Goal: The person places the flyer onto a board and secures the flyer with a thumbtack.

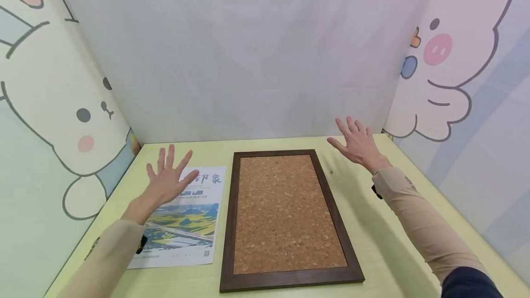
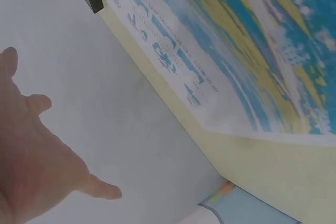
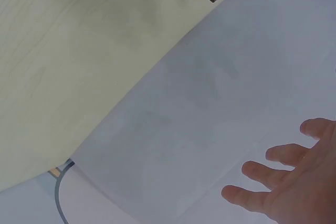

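Note:
My left hand (image 1: 165, 184) is held up with its fingers spread, over the left part of a printed poster (image 1: 182, 224). The poster is white paper with blue lettering and a blue, yellow and green landscape; the hand and forearm hide part of it. Beside it lies a cork board (image 1: 285, 215) in a dark brown wooden frame. My right hand (image 1: 359, 145) is raised with fingers apart, to the right of the board's far end, and nothing is in it. Both wrist views show the fingers (image 2: 100, 187) extended away from the table.
The pale yellow-green table (image 1: 381, 224) meets a plain grey-white back wall (image 1: 256, 59). Side walls carry cartoon figures, a rabbit (image 1: 62, 114) on the left and a pink-nosed figure (image 1: 459, 77) on the right. A tiny dark speck (image 1: 331, 172) shows right of the board.

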A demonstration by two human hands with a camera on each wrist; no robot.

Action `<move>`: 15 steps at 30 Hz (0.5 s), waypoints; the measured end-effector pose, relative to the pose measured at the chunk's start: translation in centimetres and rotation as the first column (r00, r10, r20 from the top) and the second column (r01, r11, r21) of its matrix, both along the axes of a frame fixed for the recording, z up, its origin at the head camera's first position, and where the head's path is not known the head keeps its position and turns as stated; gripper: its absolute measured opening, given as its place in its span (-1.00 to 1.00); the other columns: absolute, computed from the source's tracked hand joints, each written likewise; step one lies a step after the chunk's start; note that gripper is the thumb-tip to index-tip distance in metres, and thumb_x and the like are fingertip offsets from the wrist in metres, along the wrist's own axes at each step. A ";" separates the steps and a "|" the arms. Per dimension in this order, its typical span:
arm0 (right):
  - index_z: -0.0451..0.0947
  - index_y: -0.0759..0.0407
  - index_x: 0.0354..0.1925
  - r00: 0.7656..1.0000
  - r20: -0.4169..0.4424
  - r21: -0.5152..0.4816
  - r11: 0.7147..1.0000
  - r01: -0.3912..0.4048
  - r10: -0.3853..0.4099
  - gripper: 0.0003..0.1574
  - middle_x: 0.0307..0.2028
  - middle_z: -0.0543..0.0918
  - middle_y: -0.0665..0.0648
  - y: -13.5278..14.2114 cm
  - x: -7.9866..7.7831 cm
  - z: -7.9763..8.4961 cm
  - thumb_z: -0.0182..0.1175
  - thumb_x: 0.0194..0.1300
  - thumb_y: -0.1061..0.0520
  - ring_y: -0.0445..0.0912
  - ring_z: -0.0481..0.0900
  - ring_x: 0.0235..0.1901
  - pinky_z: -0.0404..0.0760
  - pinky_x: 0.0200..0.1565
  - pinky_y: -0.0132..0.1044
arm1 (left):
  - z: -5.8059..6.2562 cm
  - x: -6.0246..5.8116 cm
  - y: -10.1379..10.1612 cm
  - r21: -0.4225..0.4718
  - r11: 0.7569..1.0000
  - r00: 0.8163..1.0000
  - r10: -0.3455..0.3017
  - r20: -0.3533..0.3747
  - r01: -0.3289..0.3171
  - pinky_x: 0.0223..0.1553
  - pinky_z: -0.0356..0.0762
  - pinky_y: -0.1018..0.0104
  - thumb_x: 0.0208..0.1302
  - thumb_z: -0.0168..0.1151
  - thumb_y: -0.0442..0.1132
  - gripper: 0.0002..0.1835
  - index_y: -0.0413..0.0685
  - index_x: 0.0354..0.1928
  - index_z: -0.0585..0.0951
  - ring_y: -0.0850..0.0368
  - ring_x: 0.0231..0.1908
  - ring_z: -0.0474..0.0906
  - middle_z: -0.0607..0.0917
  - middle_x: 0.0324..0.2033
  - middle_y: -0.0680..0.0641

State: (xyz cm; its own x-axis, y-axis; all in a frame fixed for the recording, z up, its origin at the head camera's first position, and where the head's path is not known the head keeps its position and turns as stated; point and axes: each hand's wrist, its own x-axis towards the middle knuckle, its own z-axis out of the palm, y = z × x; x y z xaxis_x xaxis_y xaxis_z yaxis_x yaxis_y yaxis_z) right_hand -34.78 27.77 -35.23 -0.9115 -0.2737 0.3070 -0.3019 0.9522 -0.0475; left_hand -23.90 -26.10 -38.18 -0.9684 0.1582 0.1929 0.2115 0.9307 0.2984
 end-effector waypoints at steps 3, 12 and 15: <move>-0.08 0.04 0.53 1.000 0.010 0.002 1.000 -0.007 0.007 -0.01 0.46 0.02 0.45 0.1 0.1 -0.2 -0.11 0.38 -0.42 0.39 0.03 0.40 0.07 0.24 0.42 | 0.1 1.4 -0.8 0.002 0.999 0.999 0.048 0.009 -0.048 0.17 -0.39 -0.64 0.37 -0.13 0.31 -0.15 0.06 0.53 -0.05 -0.47 0.44 -0.50 -0.36 0.49 -0.37; -0.05 0.15 0.51 0.991 0.084 -0.093 0.991 -0.098 0.106 -0.05 0.43 0.04 0.52 0.6 0.2 -1.3 -0.01 0.41 -0.28 0.50 0.18 0.29 0.31 0.11 0.40 | -0.9 6.9 -2.9 -0.053 0.974 0.943 0.228 0.242 -0.222 -0.12 0.25 -0.55 0.36 0.05 0.19 -0.04 -0.44 0.41 -0.08 -0.75 0.15 -0.05 -0.01 0.20 -0.73; -0.01 0.18 0.50 0.986 0.095 -0.110 0.986 -0.126 0.137 -0.05 0.42 0.09 0.52 0.7 0.1 -1.8 0.07 0.39 -0.23 0.49 0.19 0.29 0.29 0.15 0.37 | -1.3 8.7 -3.4 -0.081 0.969 0.902 0.247 0.353 -0.234 -0.15 0.30 -0.51 0.30 0.07 0.26 0.05 -0.57 0.32 -0.09 -0.80 0.09 -0.04 0.03 0.11 -0.77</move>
